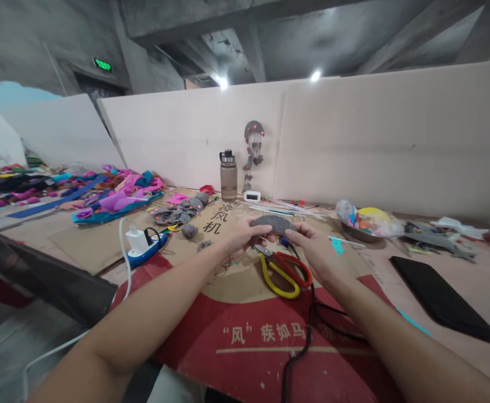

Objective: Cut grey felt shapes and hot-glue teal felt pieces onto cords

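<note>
Between my two hands is a grey curved felt piece (273, 225), held up over the cardboard. My left hand (245, 235) pinches its left end, and my right hand (307, 240) grips its right end between thumb and fingers. Just below lies a pair of scissors (284, 274) with one yellow and one red handle, its blades pointing toward my left hand. A black cable (310, 324) runs down from near my right hand past the scissors. Grey felt pieces (178, 212) with pink dots are heaped to the left, beside a grey ball (189, 230).
A red and brown cardboard sheet (194, 330) covers the table. A bottle (228, 176) stands at the back, near a hanging grey moon ornament (253, 145). A blue power strip (147, 250) lies left, a metal bowl (364, 232) and black phone (444, 296) right.
</note>
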### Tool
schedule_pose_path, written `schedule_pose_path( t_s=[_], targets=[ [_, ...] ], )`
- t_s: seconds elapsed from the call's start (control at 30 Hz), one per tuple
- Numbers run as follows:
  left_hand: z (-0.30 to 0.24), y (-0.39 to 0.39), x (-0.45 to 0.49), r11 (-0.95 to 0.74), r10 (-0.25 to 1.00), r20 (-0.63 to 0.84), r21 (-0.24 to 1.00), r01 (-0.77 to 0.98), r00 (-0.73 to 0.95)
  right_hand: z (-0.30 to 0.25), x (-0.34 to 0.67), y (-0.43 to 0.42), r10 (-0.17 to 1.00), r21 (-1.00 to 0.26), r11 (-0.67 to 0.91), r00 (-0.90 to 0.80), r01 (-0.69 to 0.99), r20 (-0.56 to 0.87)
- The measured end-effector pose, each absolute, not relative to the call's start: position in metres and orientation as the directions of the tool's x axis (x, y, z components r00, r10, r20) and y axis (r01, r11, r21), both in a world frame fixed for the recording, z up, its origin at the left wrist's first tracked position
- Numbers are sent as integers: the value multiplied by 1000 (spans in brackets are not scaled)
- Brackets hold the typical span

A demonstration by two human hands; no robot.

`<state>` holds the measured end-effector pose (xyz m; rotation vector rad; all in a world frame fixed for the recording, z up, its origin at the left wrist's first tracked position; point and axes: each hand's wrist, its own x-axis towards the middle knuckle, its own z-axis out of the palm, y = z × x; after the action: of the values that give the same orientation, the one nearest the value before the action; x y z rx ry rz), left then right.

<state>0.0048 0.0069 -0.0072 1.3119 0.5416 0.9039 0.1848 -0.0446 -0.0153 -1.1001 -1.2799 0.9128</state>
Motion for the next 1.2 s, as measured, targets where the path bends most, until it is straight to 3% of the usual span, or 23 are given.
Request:
schedule_pose_path(
  t_s=[0.27, 0.5, 0.8, 0.87, 1.0, 1.1, 1.2],
  targets=[
    [-8, 9, 3, -50, 841, 121, 988, -147, 527, -20, 185, -43, 964, -961, 264, 5, 87, 265],
    [-8, 9, 1, -83, 848, 126, 991, -106, 514, -17, 184, -44, 958, -953, 272, 55, 135, 281],
    [-5, 6, 4, 24, 829, 82, 983, -181, 553, -21, 184, -42, 951, -944, 286, 74, 166, 301],
    [-5, 7, 4, 27, 843, 84, 980, -197, 531, -21, 185, -42, 925, -917, 317, 135, 242, 355],
    [-3, 9, 3, 48, 881, 69, 971, -233, 468, -11, 186, -50, 756, -727, 401, 246, 557, 606],
    [-1, 9, 3, 56, 897, 54, 970, -235, 438, -4, 185, -58, 657, -499, 446, 107, 743, 746],
    [-2, 7, 5, 64, 907, 21, 981, -185, 421, -6, 182, -62, 622, -296, 430, -42, 853, 782]
  ],
)
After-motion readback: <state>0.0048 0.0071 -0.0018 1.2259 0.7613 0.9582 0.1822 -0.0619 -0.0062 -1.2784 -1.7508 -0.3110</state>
